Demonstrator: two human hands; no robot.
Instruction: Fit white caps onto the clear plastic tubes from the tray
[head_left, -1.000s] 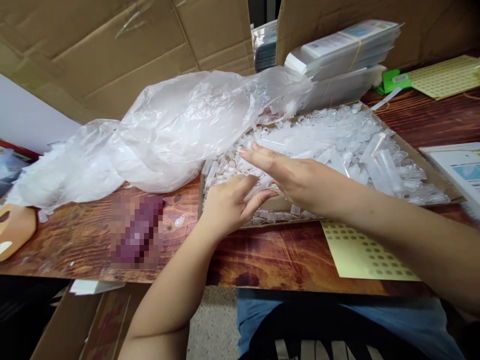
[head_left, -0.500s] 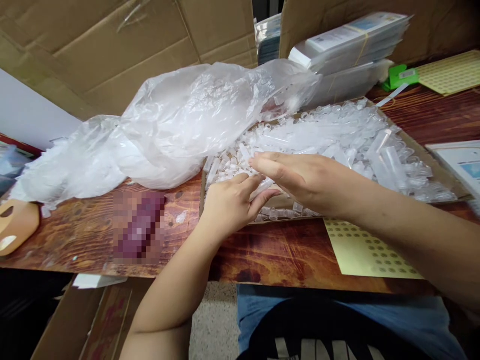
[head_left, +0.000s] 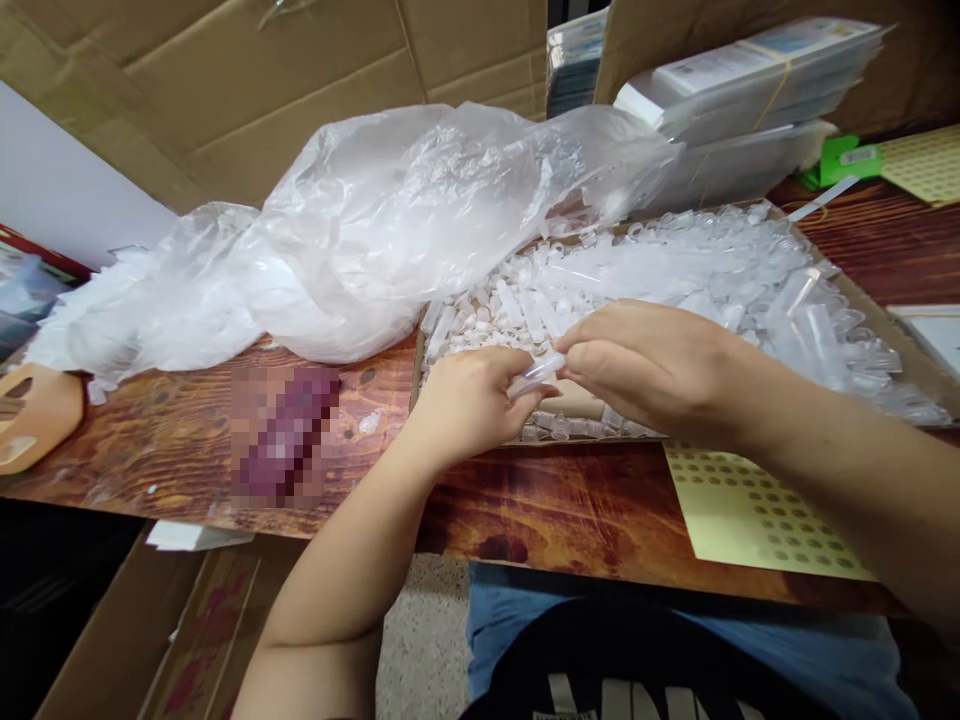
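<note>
A small clear plastic tube [head_left: 538, 373] lies between my two hands, above the near part of a shallow cardboard tray [head_left: 885, 290]. My left hand [head_left: 472, 400] pinches its left part between thumb and fingers. At the tube's right end, the bunched fingertips of my right hand [head_left: 645, 365] are closed; whether a cap is under them is hidden. Many loose clear tubes [head_left: 675, 265] fill the tray, and small whitish caps [head_left: 472, 320] are heaped at its left side. Bare cardboard shows just under my hands.
A crumpled clear plastic bag [head_left: 375, 240] lies behind and left of the tray. On the wooden table [head_left: 465, 510] are a blurred-out maroon object [head_left: 289, 435], an orange plastic piece [head_left: 45, 420] and a yellow sticker sheet [head_left: 750, 520]. Banded packets [head_left: 750, 80] are stacked at the back right.
My right hand's fingers have gone from stretched out to bunched at the tube's end. The tube now shows clearly between both hands. The view has shifted slightly.
</note>
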